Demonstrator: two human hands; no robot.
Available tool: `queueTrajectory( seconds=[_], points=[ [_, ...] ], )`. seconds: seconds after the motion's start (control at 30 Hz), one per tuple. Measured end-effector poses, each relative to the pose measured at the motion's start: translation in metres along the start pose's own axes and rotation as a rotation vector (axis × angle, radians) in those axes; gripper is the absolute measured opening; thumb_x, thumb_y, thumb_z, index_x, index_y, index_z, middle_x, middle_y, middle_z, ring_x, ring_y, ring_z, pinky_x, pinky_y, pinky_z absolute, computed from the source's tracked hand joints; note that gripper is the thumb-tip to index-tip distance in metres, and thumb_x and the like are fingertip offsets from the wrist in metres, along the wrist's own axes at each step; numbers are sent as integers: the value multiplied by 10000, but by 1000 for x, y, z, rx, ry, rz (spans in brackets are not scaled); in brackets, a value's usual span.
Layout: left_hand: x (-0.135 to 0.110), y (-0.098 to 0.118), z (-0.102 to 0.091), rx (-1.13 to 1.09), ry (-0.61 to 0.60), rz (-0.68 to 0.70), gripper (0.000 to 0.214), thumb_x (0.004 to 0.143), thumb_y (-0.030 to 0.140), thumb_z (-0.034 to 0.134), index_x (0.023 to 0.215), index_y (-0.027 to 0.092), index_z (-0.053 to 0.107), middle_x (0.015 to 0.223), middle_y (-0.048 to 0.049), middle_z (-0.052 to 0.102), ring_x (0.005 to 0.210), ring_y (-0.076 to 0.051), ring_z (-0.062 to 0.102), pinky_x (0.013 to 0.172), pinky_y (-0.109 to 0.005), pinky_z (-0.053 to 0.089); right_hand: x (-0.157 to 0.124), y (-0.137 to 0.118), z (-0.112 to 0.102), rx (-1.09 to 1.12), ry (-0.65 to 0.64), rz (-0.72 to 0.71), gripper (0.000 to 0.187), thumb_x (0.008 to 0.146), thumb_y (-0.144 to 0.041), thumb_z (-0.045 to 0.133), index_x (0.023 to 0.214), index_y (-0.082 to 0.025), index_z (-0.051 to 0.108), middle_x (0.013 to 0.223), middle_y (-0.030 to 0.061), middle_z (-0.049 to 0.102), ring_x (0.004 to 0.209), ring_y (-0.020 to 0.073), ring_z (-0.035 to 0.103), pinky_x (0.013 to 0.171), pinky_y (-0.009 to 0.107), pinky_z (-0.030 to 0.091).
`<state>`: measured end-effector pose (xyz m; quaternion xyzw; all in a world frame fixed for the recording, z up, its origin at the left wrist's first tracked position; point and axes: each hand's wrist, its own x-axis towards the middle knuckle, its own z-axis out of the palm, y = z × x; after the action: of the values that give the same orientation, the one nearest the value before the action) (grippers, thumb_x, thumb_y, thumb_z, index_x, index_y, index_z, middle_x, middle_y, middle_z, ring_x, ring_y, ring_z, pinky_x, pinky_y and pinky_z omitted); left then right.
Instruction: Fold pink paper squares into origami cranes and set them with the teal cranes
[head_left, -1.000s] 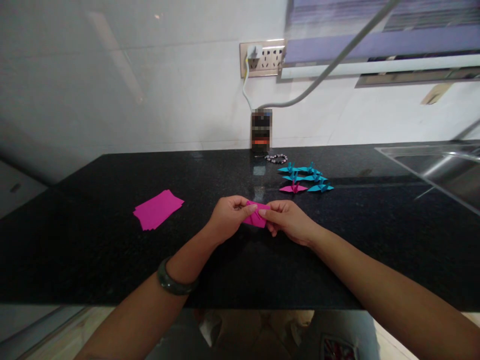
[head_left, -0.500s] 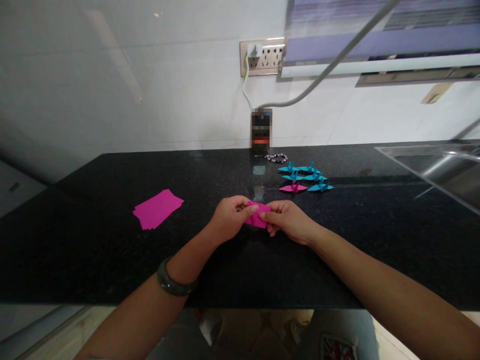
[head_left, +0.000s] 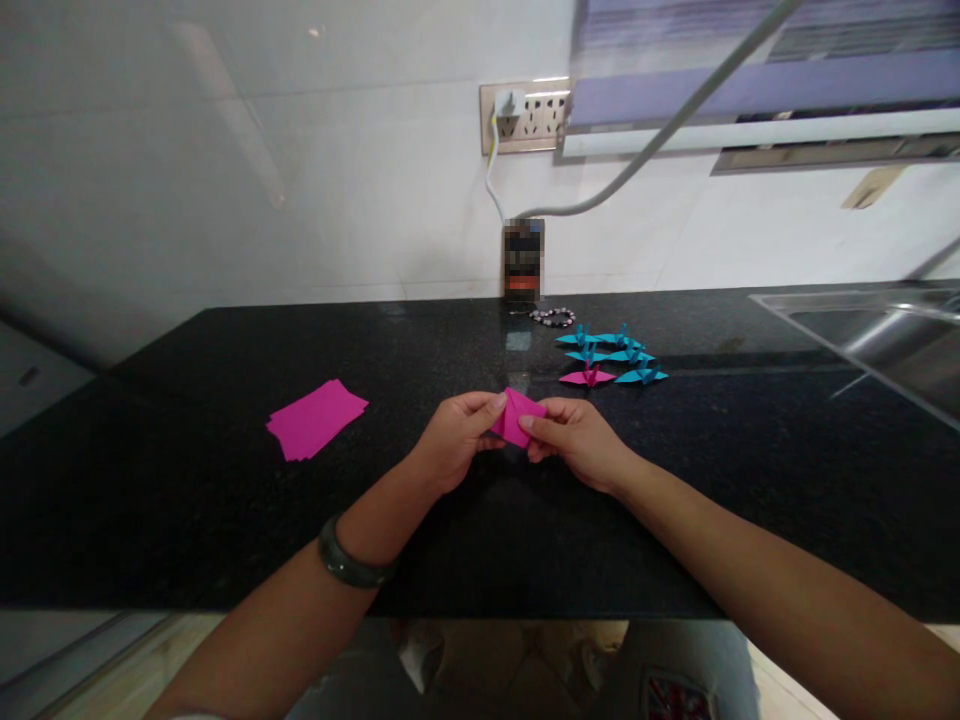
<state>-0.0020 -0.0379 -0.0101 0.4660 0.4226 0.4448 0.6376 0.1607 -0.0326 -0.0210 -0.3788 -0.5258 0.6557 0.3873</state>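
Observation:
A small folded piece of magenta paper (head_left: 517, 416) is held just above the black counter (head_left: 187, 480), near its middle. My left hand (head_left: 454, 440) pinches its left side and my right hand (head_left: 574, 440) pinches its right side, thumbs on top. The paper's upper corner points up and away from me. A dark bangle sits on my left wrist.
A stack of magenta paper sheets (head_left: 315, 418) lies to the left. Several teal paper cranes (head_left: 611, 352) and one magenta crane (head_left: 587, 377) sit behind my hands, with a bead bracelet (head_left: 553, 317) and a phone (head_left: 523, 262) leaning on the wall. A steel sink (head_left: 877, 330) is at right.
The folded paper has been turned in my fingers: its corner now stands up higher than before. Both hands stayed in place.

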Motion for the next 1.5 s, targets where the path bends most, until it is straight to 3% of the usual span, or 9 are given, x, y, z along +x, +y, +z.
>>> queueTrajectory(
  seconds=[0.27, 0.63, 0.97, 1.2, 1.37, 1.5],
  points=[
    [-2, 0, 1, -30, -45, 3, 298, 718, 382, 580, 821, 108, 638, 676, -34, 589, 595, -98, 527, 579, -238, 440, -1, -2, 2, -51, -15, -3, 220, 680, -334, 635, 725, -124, 588, 509, -21, 569, 441, 61, 516, 468, 184, 412],
    [0, 1, 4, 317, 150, 214, 273, 699, 361, 592, 744, 96, 641, 628, -34, 613, 555, -107, 511, 548, -233, 405, -3, -3, 4, -82, -17, -3, 194, 694, -308, 617, 679, -116, 593, 513, -14, 576, 441, 57, 511, 468, 182, 404],
    [1, -5, 3, 453, 186, 287, 279, 726, 380, 548, 725, 111, 620, 619, -29, 604, 552, -109, 514, 535, -227, 405, -4, -1, 6, -105, -23, 12, 218, 692, -333, 609, 672, -117, 595, 523, -6, 575, 449, 59, 510, 470, 185, 405],
    [1, -4, 0, 497, 114, 258, 273, 707, 389, 569, 698, 120, 616, 582, -11, 577, 512, -90, 482, 478, -203, 363, -3, -7, 2, -211, -10, -61, 252, 668, -363, 624, 784, -140, 596, 619, -12, 567, 487, 61, 497, 454, 185, 418],
    [0, -2, 5, 316, 94, 165, 264, 677, 376, 612, 700, 114, 594, 589, 0, 567, 519, -78, 485, 499, -198, 391, -1, -7, 1, -178, 31, -100, 231, 674, -349, 611, 752, -137, 566, 593, -23, 539, 437, 53, 473, 424, 187, 410],
    [-2, 0, 8, 158, 36, 28, 326, 735, 437, 529, 786, 120, 591, 646, -23, 593, 579, -105, 553, 557, -237, 462, 0, -7, 3, -111, 126, -130, 200, 683, -331, 591, 736, -147, 531, 614, -22, 546, 455, 70, 515, 443, 203, 423]
  ],
)
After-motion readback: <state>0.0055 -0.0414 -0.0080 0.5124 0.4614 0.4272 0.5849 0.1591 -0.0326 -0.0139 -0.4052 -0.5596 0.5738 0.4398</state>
